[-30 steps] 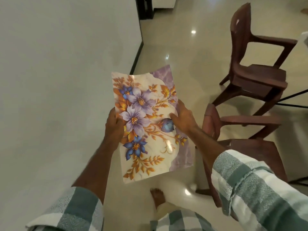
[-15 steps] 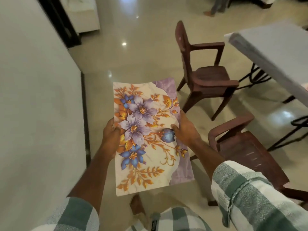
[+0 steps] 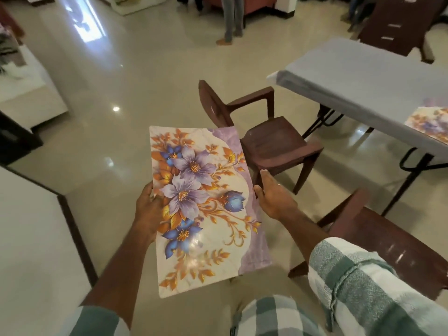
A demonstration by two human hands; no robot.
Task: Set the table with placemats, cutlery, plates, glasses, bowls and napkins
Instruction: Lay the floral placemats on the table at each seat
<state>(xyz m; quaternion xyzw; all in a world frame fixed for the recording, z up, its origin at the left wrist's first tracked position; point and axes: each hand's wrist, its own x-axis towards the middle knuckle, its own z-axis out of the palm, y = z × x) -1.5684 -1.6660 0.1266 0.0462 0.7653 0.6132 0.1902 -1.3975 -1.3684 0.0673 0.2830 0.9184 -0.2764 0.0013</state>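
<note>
I hold a floral placemat (image 3: pixel 206 214), cream with purple and blue flowers and orange leaves, in front of me above the floor. My left hand (image 3: pixel 148 209) grips its left edge, thumb on top and fingers hidden beneath. Against the mat's right edge lies my right hand (image 3: pixel 275 197), fingers fairly straight and thumb just touching the edge. To the right stands the grey-covered table (image 3: pixel 358 76). A second floral placemat (image 3: pixel 429 123) lies on its near edge at the far right.
Two dark brown plastic chairs stand by the table, one ahead (image 3: pixel 274 139) and one close on my right (image 3: pixel 392 243). A white wall corner (image 3: pixel 31 238) is at my left. A person's legs (image 3: pixel 230 20) and a brown cabinet (image 3: pixel 397 23) are at the far end.
The view has swung right, so the table and its placemat have come into sight. My right thumb has slid off the mat's face to its right edge. The left hand keeps its grip.
</note>
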